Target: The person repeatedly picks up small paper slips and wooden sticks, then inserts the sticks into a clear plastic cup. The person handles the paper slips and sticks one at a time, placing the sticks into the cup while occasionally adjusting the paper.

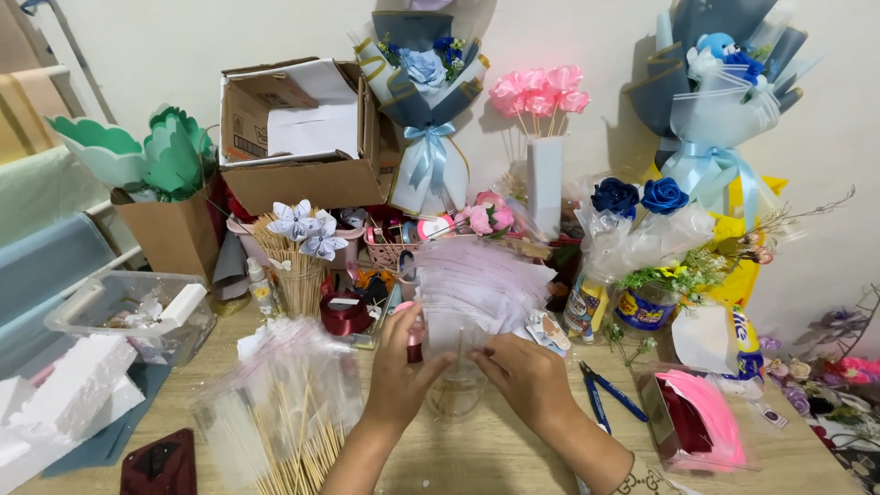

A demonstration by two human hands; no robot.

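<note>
**Thin clear sleeves held over a crowded desk**

The left hand (pixel 396 367) and the right hand (pixel 524 371) meet near the middle of the desk (pixel 495 458), each with fingers closed on the lower part of a fanned stack of clear plastic sleeves (pixel 477 289); the top of the stack leans toward the far edge. The sheets look slick and thin, so I judge that a loose pinch could let several slide apart and spill. Just left of the left hand lies a plastic bag of wooden skewers (pixel 275 412), some tips pointing toward the wrist; a careless sweep could scatter them or snag the bag. Just right of the right hand lie blue-handled pliers (pixel 605 394), near enough to be knocked by an elbow. Beyond the stack a red ribbon roll (pixel 345 314) and small jars crowd in, and a push forward could topple them.

The desk is pale wood. At its left edge sit white foam blocks (pixel 78 380) and a clear plastic tub (pixel 128 312); along the far edge stand a brown paper bag (pixel 170 229), a cardboard box (pixel 298 128), a blue bouquet (pixel 423 92), pink paper flowers in a white vase (pixel 543 137) and a second blue bouquet (pixel 720 101). Near the right edge lies a box of pink material (pixel 701 417). A plain white wall backs it all; rolls of wrapping paper lean at the left.
</note>
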